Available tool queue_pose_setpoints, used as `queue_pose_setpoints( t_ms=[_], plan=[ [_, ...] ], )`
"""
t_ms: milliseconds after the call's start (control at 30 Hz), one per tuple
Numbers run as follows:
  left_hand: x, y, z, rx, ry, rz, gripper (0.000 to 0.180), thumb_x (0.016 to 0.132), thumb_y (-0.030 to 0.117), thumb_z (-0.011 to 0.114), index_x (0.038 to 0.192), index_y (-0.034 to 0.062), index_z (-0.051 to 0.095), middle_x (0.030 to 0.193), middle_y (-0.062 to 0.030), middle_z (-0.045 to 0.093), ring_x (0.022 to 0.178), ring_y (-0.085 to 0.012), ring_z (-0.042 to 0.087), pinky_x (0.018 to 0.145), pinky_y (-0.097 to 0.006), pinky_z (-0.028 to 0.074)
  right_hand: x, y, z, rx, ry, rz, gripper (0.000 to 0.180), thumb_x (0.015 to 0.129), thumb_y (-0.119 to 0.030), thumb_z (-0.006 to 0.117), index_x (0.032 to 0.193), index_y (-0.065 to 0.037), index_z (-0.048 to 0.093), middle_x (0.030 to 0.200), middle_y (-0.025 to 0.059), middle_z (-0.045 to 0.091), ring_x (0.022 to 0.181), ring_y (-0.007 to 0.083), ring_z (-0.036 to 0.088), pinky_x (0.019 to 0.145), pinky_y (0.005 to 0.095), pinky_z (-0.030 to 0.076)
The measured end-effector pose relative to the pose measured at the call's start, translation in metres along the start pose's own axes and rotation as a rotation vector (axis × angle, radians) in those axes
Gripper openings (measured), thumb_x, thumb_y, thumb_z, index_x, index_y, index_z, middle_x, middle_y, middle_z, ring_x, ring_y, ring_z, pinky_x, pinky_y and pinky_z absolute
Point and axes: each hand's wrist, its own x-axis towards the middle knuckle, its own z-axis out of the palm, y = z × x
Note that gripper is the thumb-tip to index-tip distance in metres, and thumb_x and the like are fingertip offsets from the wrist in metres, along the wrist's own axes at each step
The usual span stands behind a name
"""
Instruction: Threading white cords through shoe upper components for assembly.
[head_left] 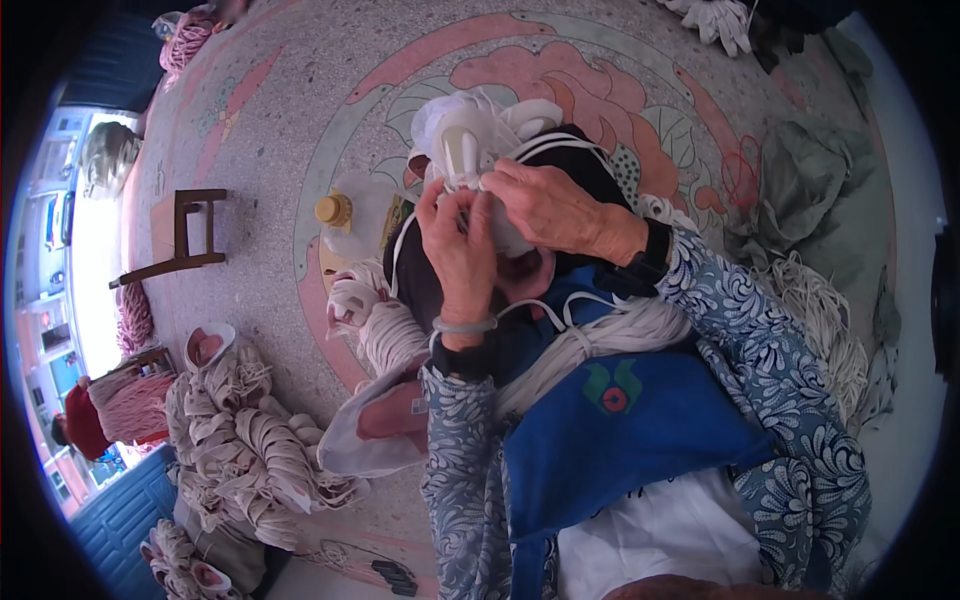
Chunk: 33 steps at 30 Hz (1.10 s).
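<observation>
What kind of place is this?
Probably a small workroom, or a home used for handwork; I can't tell which. It has a speckled grey stone-like floor with a pink flower design, a heap of off-white, strip-wrapped bundles, and a tall, bright opening to the outdoors.

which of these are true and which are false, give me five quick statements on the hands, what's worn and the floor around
1. The left hand and right hand are close together at the white material. True.
2. The apron is red. False: the apron is blue.
3. Each wrist has a dark band around it. True.
4. The floor is one plain colour. False: the floor is speckled, with pink and green designs.
5. The brown wooden seat is right of the hands. False: it is to their left.
</observation>
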Motion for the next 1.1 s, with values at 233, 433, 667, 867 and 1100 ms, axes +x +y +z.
queue_pose_setpoints(
  t_ms=[233,433,667,867,1100],
  plan=[
    [-0.003,-0.004,-0.017,-0.317,-0.073,-0.168,0.011,0.085,0.011,0.063,0.085,0.0006,0.062,0.115,-0.0191,0.052,0.105,-0.0291,0.052,0.089,-0.034,0.041,-0.005,-0.017,-0.005,0.036,0.283,0.084,0.027,0.072,-0.004,0.061,0.098,0.000,0.054,0.090,0.0125,0.051,0.073,0.0315,0.061,0.060,0.0372,0.053],
    [-0.008,-0.007,-0.022,-0.120,-0.102,-0.036,0.011,0.087,0.012,0.060,0.085,0.0013,0.062,0.125,-0.0153,0.052,0.100,-0.0218,0.057,0.080,-0.030,0.046,0.003,-0.010,0.003,-0.147,0.217,-0.179,0.022,0.074,-0.006,0.059,0.095,-0.002,0.056,0.087,0.0084,0.049,0.079,0.0242,0.061,0.062,0.0334,0.053],
    [-0.004,-0.003,-0.014,-0.096,-0.103,0.002,0.010,0.083,0.009,0.060,0.084,-0.0010,0.057,0.117,-0.0193,0.056,0.096,-0.0344,0.060,0.080,-0.038,0.048,0.006,0.009,0.009,-0.269,0.103,-0.228,0.013,0.073,-0.010,0.058,0.084,-0.005,0.053,0.081,0.0074,0.049,0.075,0.0231,0.059,0.064,0.0327,0.051],
    [-0.005,-0.007,-0.014,-0.157,-0.117,-0.027,0.021,0.080,0.007,0.063,0.099,0.0006,0.055,0.114,-0.0189,0.057,0.097,-0.0324,0.060,0.080,-0.038,0.048,0.009,0.006,0.005,-0.175,0.099,-0.199,0.012,0.074,-0.011,0.059,0.084,-0.007,0.056,0.079,0.0066,0.050,0.072,0.0238,0.056,0.064,0.0338,0.048],
    [-0.003,-0.012,-0.013,-0.171,-0.105,-0.120,0.044,0.070,-0.001,0.059,0.113,-0.0033,0.048,0.104,-0.0231,0.057,0.096,-0.0369,0.057,0.083,-0.040,0.046,-0.019,-0.084,-0.031,0.635,-0.143,-0.307,0.015,0.083,-0.020,0.061,0.081,-0.005,0.060,0.084,0.0076,0.061,0.082,0.0238,0.058,0.076,0.0339,0.045]
  ],
)
